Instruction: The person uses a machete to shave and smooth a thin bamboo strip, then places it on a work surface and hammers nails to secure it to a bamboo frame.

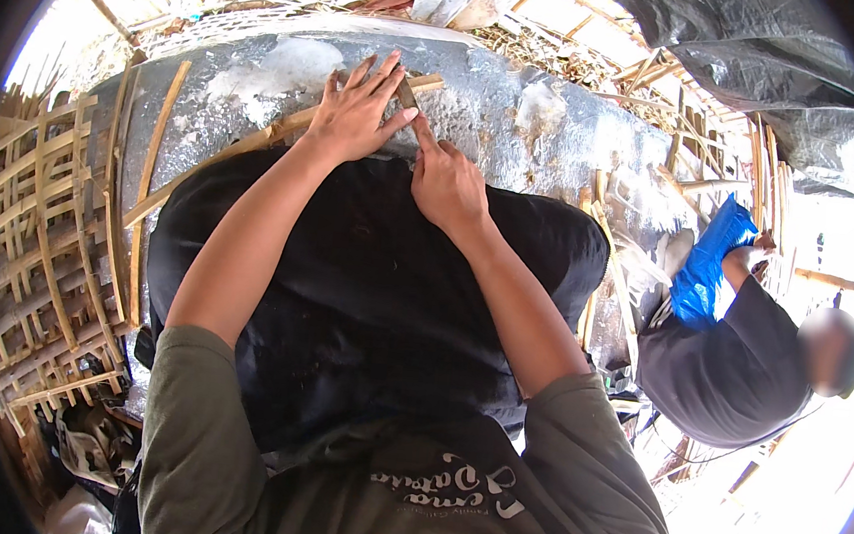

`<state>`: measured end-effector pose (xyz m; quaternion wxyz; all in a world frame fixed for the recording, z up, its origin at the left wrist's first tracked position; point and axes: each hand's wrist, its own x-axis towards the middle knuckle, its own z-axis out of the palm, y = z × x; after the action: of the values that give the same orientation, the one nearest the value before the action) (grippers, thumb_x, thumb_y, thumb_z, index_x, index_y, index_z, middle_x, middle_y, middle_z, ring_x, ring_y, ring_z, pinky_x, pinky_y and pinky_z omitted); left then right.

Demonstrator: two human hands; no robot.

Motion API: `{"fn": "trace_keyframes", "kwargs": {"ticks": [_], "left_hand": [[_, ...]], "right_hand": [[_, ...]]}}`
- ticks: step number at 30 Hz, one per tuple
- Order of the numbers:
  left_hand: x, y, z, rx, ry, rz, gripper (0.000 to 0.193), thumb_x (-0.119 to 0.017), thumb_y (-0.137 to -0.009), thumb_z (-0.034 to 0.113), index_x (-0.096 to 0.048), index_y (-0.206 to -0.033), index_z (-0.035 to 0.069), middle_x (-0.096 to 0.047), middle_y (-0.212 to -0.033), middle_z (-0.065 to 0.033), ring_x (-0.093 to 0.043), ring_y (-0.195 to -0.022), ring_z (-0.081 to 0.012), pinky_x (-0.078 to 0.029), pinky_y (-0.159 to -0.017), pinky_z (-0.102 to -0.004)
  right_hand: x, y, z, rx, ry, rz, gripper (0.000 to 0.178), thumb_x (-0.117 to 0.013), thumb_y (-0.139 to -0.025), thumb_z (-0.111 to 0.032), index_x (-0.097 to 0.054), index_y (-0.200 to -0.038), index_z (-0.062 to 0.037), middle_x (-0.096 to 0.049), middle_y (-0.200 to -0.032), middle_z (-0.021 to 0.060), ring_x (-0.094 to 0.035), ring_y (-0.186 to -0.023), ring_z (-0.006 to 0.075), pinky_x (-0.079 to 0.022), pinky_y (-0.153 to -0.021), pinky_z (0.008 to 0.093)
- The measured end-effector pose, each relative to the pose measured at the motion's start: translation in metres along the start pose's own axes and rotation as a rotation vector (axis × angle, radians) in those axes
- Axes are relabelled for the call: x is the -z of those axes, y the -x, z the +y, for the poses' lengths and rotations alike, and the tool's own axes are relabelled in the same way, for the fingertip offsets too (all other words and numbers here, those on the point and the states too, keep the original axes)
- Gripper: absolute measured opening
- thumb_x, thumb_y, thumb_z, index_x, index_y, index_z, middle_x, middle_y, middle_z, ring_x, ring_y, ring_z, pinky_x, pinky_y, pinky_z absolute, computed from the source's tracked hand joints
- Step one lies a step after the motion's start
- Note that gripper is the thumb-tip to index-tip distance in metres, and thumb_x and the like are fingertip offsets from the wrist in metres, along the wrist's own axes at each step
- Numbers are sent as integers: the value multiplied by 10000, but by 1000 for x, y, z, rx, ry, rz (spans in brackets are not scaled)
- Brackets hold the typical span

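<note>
A long split-bamboo strip runs slantwise in front of me, from beside my left knee up to the far middle. My left hand lies over its far part, palm down, with the fingers spread. Close by, my right hand is closed, its index finger stretched along a narrow brownish blade, apparently a knife. That blade meets the strip beside my left fingertips and thumb. The knife's handle is hidden inside my right hand.
A woven bamboo lattice stands at the left, with loose strips beside it. The grey, white-stained floor lies ahead. At the right another person sits by a blue plastic bag. Dark plastic sheeting hangs at the upper right.
</note>
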<state>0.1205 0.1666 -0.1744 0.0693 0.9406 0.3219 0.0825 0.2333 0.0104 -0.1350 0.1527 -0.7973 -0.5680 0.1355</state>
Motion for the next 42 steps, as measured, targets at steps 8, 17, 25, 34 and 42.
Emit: {"fn": "trace_keyframes", "kwargs": {"ticks": [8,17,25,34,42], "left_hand": [[-15,-4,-1,35,-24,43,850,-277,-967,724,-222,-1587,145,-240,-1646,-3,-226,-1513,-263,-157,-1203,-630],[-14,-6,0,61,17,-12,847,-272,-967,725,-236,-1583,144,-231,-1649,7,-218,-1517,-260,-144,-1210,-625],[-8,-7,2,85,0,-92,817,-283,-974,711,-190,-1595,189,-199,-1657,27,-198,-1522,-239,-156,-1219,-594],[-14,-7,1,102,12,-32,826,-263,-970,719,-173,-1601,194,-179,-1663,7,-202,-1522,-238,-151,-1225,-580],[-14,-7,0,122,38,-45,792,-266,-989,685,-199,-1596,181,-207,-1655,-48,-217,-1517,-265,-157,-1220,-585]], "right_hand": [[0,0,0,25,-51,21,578,-543,-930,-126,-400,-1489,-107,-680,-946,234,-688,-817,437,-557,-746,534],[0,-4,0,20,-39,-40,595,-528,-926,-103,-366,-1499,-96,-671,-951,268,-679,-843,457,-550,-762,540],[0,-6,-1,15,-9,-54,558,-509,-959,-98,-375,-1500,-68,-670,-928,257,-659,-872,448,-518,-797,542],[1,-4,-4,-9,11,-50,557,-515,-953,-99,-396,-1497,-89,-677,-933,240,-665,-877,433,-526,-808,534],[-1,-5,-4,-14,-19,-42,565,-527,-943,-85,-408,-1495,-95,-683,-956,239,-670,-903,421,-532,-833,519]]}}
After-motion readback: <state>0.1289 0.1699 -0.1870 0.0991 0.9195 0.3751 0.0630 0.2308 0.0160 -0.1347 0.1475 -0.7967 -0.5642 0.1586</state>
